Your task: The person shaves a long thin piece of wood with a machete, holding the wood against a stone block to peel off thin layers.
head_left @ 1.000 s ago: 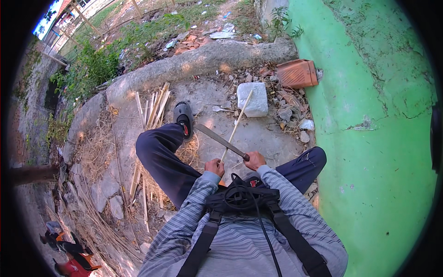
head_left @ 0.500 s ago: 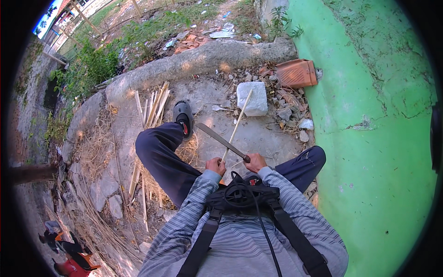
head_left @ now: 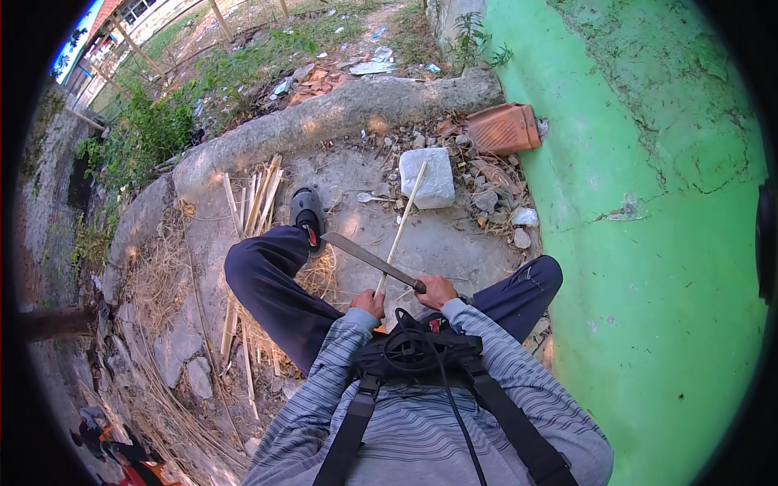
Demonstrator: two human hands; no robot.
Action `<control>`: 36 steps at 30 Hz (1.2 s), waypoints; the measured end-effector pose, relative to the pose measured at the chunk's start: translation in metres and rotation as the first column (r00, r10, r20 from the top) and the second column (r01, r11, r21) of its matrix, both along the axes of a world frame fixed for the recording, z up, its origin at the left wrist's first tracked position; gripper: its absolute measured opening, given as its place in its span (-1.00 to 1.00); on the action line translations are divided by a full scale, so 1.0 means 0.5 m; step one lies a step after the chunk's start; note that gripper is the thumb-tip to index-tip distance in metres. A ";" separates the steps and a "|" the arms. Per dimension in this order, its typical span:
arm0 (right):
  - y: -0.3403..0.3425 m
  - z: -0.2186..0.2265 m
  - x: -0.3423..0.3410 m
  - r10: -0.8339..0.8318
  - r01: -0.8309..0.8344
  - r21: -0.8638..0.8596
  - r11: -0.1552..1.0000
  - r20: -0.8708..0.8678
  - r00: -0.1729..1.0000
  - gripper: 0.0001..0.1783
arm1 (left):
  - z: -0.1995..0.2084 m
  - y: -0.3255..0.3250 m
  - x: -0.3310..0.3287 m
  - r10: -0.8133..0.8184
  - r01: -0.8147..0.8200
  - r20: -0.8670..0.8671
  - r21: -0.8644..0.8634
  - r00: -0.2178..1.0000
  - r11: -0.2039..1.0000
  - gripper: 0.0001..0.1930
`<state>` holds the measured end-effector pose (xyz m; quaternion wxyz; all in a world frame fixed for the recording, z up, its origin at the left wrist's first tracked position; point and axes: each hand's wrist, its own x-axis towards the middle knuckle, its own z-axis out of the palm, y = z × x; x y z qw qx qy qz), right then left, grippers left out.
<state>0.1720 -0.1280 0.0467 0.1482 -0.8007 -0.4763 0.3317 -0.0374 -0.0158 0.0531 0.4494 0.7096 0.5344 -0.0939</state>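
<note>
Head view: I see the left hand (head_left: 369, 304) closed around the near end of a pale strip (head_left: 401, 231), the right hand (head_left: 438, 292) gripping a long knife (head_left: 373, 261) by its handle (head_left: 419, 287). The blade (head_left: 350, 249) crosses the strip, whose far end overlaps a white block (head_left: 438, 190) on the ground (head_left: 478, 243).

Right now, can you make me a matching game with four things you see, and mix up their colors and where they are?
Things:
1. knife
2. block
3. stick
4. wall

Clues:
A. white
B. held in the right hand
C. green
D. held in the left hand

Right pairs: 1-B, 2-A, 3-D, 4-C
</note>
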 end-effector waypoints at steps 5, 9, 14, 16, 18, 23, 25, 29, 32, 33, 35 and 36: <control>-0.009 0.015 0.013 0.056 -0.035 0.129 0.991 -0.169 0.984 -0.51 | 0.026 -0.023 -0.031 -0.199 0.205 -0.096 0.056 0.975 0.977 -0.49; -0.022 0.002 0.001 -0.007 0.071 0.209 0.975 -0.295 0.956 -0.39 | 0.071 -0.040 -0.057 -0.208 0.214 -0.060 0.116 0.976 0.970 -0.57; -0.028 -0.023 0.015 -0.281 0.361 0.068 0.930 -0.502 0.818 -0.32 | 0.116 -0.017 -0.103 -0.171 0.171 0.090 0.001 0.981 0.985 -0.67; -0.023 -0.001 0.025 -0.261 0.338 0.134 0.932 -0.400 0.878 -0.31 | 0.120 -0.010 -0.108 -0.080 0.102 0.196 -0.105 0.977 0.989 -0.69; -0.018 0.034 0.027 -0.200 0.264 0.169 0.950 -0.320 0.926 -0.29 | 0.111 -0.014 -0.099 -0.046 0.062 0.231 -0.063 0.972 0.996 -0.68; -0.002 0.057 0.001 0.073 -0.051 0.129 0.990 -0.173 0.982 -0.26 | 0.068 -0.018 -0.068 0.037 -0.012 0.295 -0.085 0.955 0.996 -0.67; -0.002 0.052 -0.008 0.064 -0.051 0.105 0.993 -0.130 0.989 -0.22 | 0.103 -0.013 -0.052 0.101 -0.053 0.283 -0.171 0.954 0.984 -0.67; 0.017 0.043 0.004 0.076 -0.064 0.097 0.993 -0.123 0.989 -0.20 | 0.096 -0.019 -0.060 0.056 -0.040 0.343 -0.053 0.938 0.998 -0.67; 0.025 0.038 0.008 0.100 -0.094 0.069 0.993 -0.089 0.991 -0.20 | 0.101 -0.014 -0.055 0.055 -0.041 0.301 -0.051 0.952 0.998 -0.67; 0.027 0.041 0.005 0.112 -0.107 0.066 0.992 -0.071 0.991 -0.20 | 0.107 -0.012 -0.056 0.064 -0.046 0.279 -0.071 0.958 0.996 -0.67; 0.019 0.045 -0.003 0.110 -0.100 0.118 0.988 -0.082 0.990 -0.23 | 0.112 -0.010 -0.058 0.059 -0.044 0.278 -0.060 0.959 0.997 -0.67; 0.014 0.046 -0.008 0.111 -0.100 0.122 0.987 -0.088 0.990 -0.24 | 0.111 -0.012 -0.059 0.044 -0.038 0.297 -0.028 0.954 0.999 -0.67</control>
